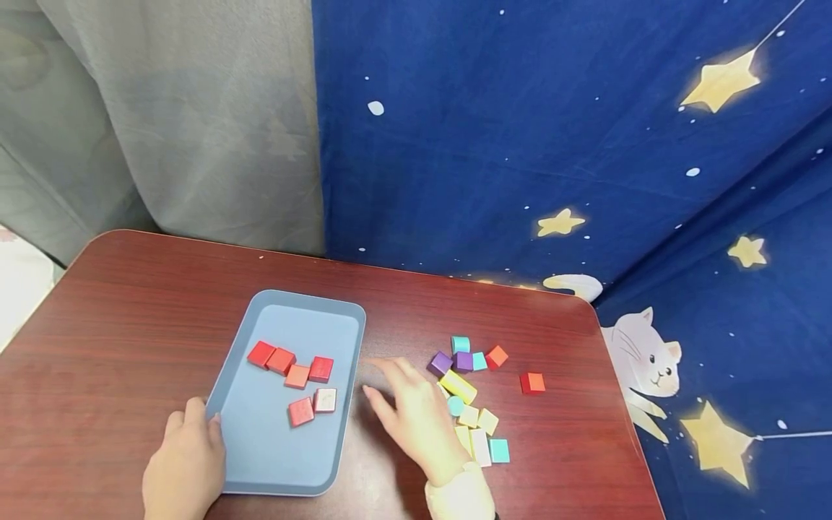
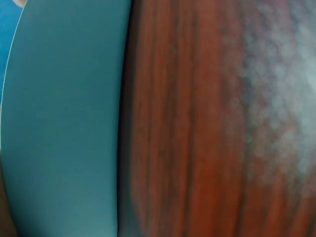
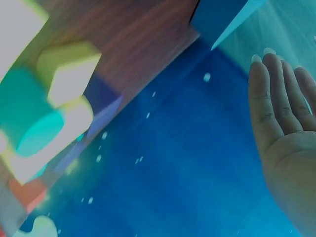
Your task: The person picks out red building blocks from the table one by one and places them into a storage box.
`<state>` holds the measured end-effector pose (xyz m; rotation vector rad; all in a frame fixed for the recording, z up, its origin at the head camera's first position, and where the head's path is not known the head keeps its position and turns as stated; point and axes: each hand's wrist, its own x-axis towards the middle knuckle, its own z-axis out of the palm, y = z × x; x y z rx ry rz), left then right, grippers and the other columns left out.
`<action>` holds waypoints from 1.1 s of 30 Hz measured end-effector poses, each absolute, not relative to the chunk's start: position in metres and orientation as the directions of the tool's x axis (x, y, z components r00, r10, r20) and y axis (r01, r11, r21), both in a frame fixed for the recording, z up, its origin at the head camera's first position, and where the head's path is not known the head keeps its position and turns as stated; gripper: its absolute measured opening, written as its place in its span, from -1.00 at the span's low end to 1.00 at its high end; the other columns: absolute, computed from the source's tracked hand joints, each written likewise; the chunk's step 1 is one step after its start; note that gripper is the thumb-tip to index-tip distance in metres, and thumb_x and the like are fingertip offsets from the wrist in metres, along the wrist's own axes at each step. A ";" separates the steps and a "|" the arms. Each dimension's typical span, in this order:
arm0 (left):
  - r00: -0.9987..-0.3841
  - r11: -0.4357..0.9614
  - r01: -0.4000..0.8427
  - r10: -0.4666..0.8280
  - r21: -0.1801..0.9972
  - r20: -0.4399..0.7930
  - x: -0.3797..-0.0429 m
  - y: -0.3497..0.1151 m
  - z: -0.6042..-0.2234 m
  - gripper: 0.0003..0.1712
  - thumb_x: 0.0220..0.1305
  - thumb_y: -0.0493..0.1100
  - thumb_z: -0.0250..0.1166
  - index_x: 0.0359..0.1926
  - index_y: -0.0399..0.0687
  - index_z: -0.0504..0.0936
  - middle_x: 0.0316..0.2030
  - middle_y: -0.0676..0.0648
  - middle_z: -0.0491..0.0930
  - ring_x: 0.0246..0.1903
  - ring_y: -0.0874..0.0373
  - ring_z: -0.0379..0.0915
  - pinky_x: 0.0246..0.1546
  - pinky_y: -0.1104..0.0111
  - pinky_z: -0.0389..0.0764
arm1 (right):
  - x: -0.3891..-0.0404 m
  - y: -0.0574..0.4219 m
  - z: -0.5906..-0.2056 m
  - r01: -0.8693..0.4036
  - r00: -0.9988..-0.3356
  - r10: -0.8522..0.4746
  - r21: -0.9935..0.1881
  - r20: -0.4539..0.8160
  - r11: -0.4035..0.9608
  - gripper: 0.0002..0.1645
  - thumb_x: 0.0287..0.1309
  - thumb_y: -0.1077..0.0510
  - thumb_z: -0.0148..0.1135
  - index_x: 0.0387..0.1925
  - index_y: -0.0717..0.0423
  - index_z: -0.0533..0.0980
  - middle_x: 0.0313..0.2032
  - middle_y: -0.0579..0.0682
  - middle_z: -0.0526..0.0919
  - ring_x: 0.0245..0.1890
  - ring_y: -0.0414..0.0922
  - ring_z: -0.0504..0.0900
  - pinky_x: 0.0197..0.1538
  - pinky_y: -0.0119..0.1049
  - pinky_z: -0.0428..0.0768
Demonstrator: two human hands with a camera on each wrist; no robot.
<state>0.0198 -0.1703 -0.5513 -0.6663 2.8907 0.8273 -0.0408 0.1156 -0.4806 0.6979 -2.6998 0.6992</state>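
Observation:
A blue-grey tray (image 1: 273, 462) lies on the table, with several red cube blocks (image 1: 301, 412) inside; one of them (image 1: 326, 400) has a pale top. My left hand (image 1: 185, 462) holds the tray's left rim near its front corner, and the tray's outer wall (image 2: 64, 118) fills the left of the left wrist view. Just right of the tray, my right hand (image 1: 412, 412) hovers with nothing in it. Its fingers look straight and close together in the right wrist view (image 3: 289, 118). Beside that hand lies a group of coloured blocks, including a yellow cylinder (image 1: 458, 387).
Two orange-red cubes, one at the group's far edge (image 1: 497, 357) and one farther right (image 1: 532, 383), sit on the brown table (image 1: 572, 448). Purple (image 1: 440, 363), teal (image 1: 499, 451) and cream blocks (image 1: 480, 448) lie close together. Blue and grey curtains hang behind.

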 end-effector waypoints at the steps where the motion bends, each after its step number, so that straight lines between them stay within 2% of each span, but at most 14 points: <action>1: -0.906 0.763 -0.419 -0.389 0.492 -0.169 0.020 -0.170 -0.552 -0.63 0.39 -0.18 -0.01 0.09 -0.33 0.27 -0.21 -0.39 0.35 -0.49 -0.34 0.44 -0.56 -0.04 0.36 | -0.041 0.120 -0.480 -0.504 -0.851 -0.369 -0.386 0.374 0.772 -0.61 0.18 -0.04 0.27 0.04 -0.07 0.56 -0.10 -0.20 0.62 -0.09 -0.29 0.62 -0.05 -0.42 0.49; 9: -0.903 0.758 -0.427 -0.388 0.493 -0.186 0.019 -0.170 -0.551 -0.62 0.39 -0.17 -0.01 0.11 -0.32 0.26 -0.19 -0.39 0.35 -0.49 -0.34 0.45 -0.54 -0.05 0.37 | -0.039 0.163 -0.477 -0.431 -0.862 -0.252 -0.376 0.439 0.820 -0.50 0.10 0.03 0.36 0.11 -0.06 0.53 -0.14 -0.17 0.61 -0.19 -0.24 0.65 -0.17 -0.38 0.53; 13: -0.904 0.760 -0.423 -0.390 0.493 -0.174 0.020 -0.169 -0.551 -0.63 0.39 -0.17 -0.01 0.10 -0.33 0.27 -0.20 -0.39 0.36 -0.47 -0.36 0.44 -0.54 -0.06 0.37 | -0.037 0.185 -0.477 -0.381 -0.879 -0.220 -0.344 0.423 0.858 -0.50 0.01 0.09 0.43 0.06 -0.09 0.55 -0.12 -0.17 0.62 -0.18 -0.20 0.65 -0.15 -0.34 0.55; 16: -0.905 0.760 -0.420 -0.396 0.497 -0.159 0.021 -0.170 -0.549 -0.63 0.38 -0.17 0.00 0.09 -0.33 0.27 -0.22 -0.39 0.36 -0.49 -0.37 0.43 -0.55 -0.07 0.36 | -0.037 0.200 -0.476 -0.341 -0.903 -0.204 -0.342 0.378 0.876 -0.50 -0.01 0.12 0.44 0.04 -0.10 0.57 -0.08 -0.16 0.61 -0.26 -0.22 0.61 -0.23 -0.38 0.54; 20: -0.902 0.753 -0.425 -0.397 0.502 -0.170 0.021 -0.169 -0.549 -0.62 0.38 -0.17 0.00 0.11 -0.32 0.27 -0.20 -0.37 0.36 -0.50 -0.37 0.43 -0.56 -0.06 0.35 | -0.038 0.224 -0.477 -0.299 -0.922 -0.187 -0.318 0.338 0.900 -0.56 -0.01 0.15 0.43 -0.02 -0.09 0.59 -0.07 -0.16 0.60 -0.22 -0.22 0.60 -0.19 -0.34 0.55; 23: -0.903 0.753 -0.425 -0.391 0.503 -0.177 0.021 -0.168 -0.549 -0.63 0.38 -0.17 -0.01 0.10 -0.31 0.27 -0.20 -0.36 0.35 -0.51 -0.34 0.43 -0.57 -0.05 0.35 | -0.039 0.245 -0.478 -0.265 -0.933 -0.171 -0.280 0.318 0.923 -0.56 -0.04 0.17 0.45 -0.05 -0.06 0.59 -0.09 -0.13 0.60 -0.09 -0.15 0.62 -0.10 -0.21 0.56; 33: -0.905 0.751 -0.417 -0.395 0.511 -0.158 0.021 -0.169 -0.549 -0.62 0.39 -0.17 0.00 0.13 -0.29 0.27 -0.18 -0.37 0.36 -0.51 -0.37 0.42 -0.55 -0.07 0.35 | -0.039 0.299 -0.484 -0.184 -0.974 -0.148 -0.215 0.173 0.959 -0.45 -0.13 0.28 0.44 0.01 0.09 0.57 -0.03 0.01 0.58 -0.02 0.02 0.56 -0.03 -0.08 0.53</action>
